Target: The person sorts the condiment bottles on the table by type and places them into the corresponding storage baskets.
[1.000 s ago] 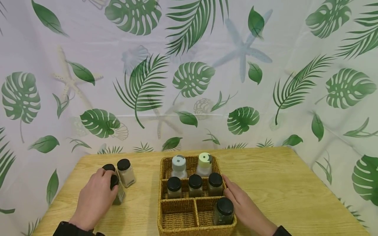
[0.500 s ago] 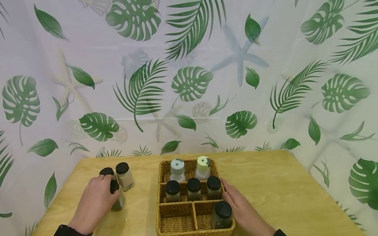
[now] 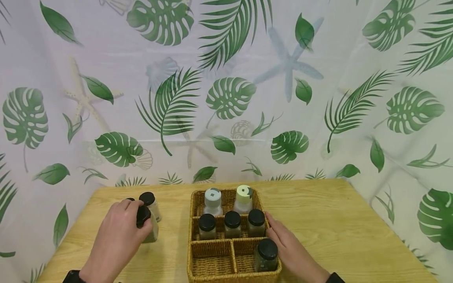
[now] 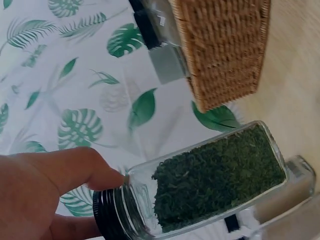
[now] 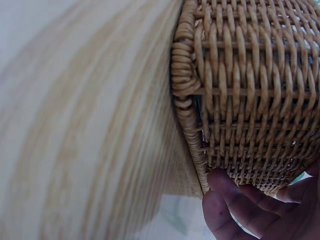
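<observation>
My left hand (image 3: 116,232) pinches the black lid of a glass spice jar (image 3: 151,232) left of the basket. In the left wrist view this jar (image 4: 215,182) is packed with dried green flakes, and the thumb and fingers grip around its lid. Just behind it stands a jar with pale contents (image 3: 152,205); another black lid (image 3: 130,199) is mostly hidden by the hand. My right hand (image 3: 291,249) rests against the right side of the wicker basket (image 3: 212,242). In the right wrist view, its fingertips (image 5: 222,182) touch the woven wall.
At the back of the basket are a white-capped bottle (image 3: 213,200) and a yellow-capped bottle (image 3: 244,198). Three black-lidded jars (image 3: 232,225) fill the middle row. One dark jar (image 3: 267,255) sits in the front right compartment. A leaf-print cloth (image 3: 226,98) hangs behind the wooden table (image 3: 336,224).
My left hand has moved a little right and away from me with the spice jar, now overlapping the pale jar behind. The right hand stays on the basket's side.
</observation>
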